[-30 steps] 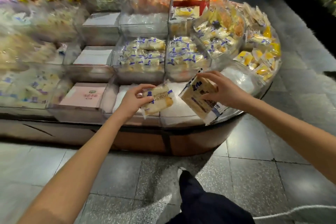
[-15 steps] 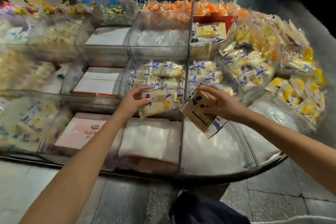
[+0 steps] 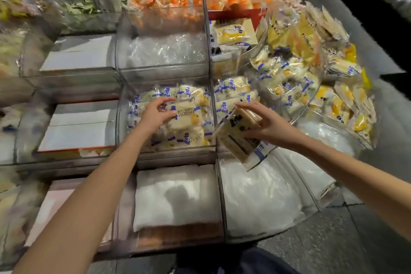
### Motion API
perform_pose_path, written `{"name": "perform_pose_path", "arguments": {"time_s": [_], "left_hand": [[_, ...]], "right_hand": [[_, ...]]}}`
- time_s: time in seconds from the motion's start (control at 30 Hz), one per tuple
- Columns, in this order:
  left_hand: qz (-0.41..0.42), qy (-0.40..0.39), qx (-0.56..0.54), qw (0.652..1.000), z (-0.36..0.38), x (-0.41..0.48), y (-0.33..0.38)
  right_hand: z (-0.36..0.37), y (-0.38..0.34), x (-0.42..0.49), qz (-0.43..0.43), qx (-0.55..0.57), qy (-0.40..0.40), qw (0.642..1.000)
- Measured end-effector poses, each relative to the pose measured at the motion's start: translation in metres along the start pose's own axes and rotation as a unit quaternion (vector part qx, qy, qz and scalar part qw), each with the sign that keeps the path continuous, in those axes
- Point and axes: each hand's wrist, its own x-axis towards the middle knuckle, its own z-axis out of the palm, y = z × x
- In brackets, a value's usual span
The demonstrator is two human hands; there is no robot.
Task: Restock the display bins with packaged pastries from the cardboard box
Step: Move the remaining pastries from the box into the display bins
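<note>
While aloft, packet point(image 3: 233, 140) in hand point(image 3: 273, 128) (right)

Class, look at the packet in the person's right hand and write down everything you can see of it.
The packet is a clear plastic wrapper with blue print and dark characters, holding pale tan slices; it may be more than one packet stacked. It is tilted, lower end toward the camera, above a front bin lined with white plastic. The right hand grips its upper part, fingers curled round it. Nothing else visibly touches it.
</note>
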Motion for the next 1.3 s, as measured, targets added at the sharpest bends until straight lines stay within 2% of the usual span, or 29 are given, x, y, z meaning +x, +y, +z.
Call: {"name": "perform_pose_path", "arguments": {"time_s": [0.17,0.3,0.4,0.53,0.67,0.8,0.97,1.03,1.17,1.3], "left_hand": [[0.009,-0.056,0.060,0.997,0.014,0.038,-0.005],[-0.012,-0.050,0.106,0.993,0.023,0.059,-0.006],[0.024,-0.057,0.206,0.977,0.035,0.057,-0.006],[0.027,-0.061,0.268,0.961,0.046,0.047,-0.019],[0.102,-0.030,0.410,0.906,0.050,0.047,-0.022],[0.138,-0.037,0.475,0.868,0.058,0.046,-0.017],[0.133,-0.056,0.492,0.859,0.062,0.047,-0.006],[0.156,-0.046,0.462,0.872,0.062,0.041,-0.001],[0.262,-0.075,0.333,0.903,0.071,0.029,0.025],[0.378,-0.109,0.260,0.882,0.086,0.017,0.044]], "right_hand": [[0.007,0.005,-0.001,0.036,0.006,0.041,0.999],[0.007,0.004,-0.008,0.054,0.023,0.063,0.996],[0.010,0.008,-0.017,0.077,0.015,0.089,0.993],[0.017,0.010,-0.019,0.086,0.009,0.098,0.991],[0.028,0.004,-0.018,0.096,0.023,0.106,0.990],[0.045,0.003,-0.022,0.103,0.021,0.090,0.990],[0.052,0.004,-0.032,0.113,0.023,0.076,0.990],[0.053,0.005,-0.039,0.112,0.026,0.074,0.991],[0.045,0.010,-0.061,0.111,0.018,0.089,0.990],[0.028,0.024,-0.072,0.134,-0.002,0.096,0.986]]}}
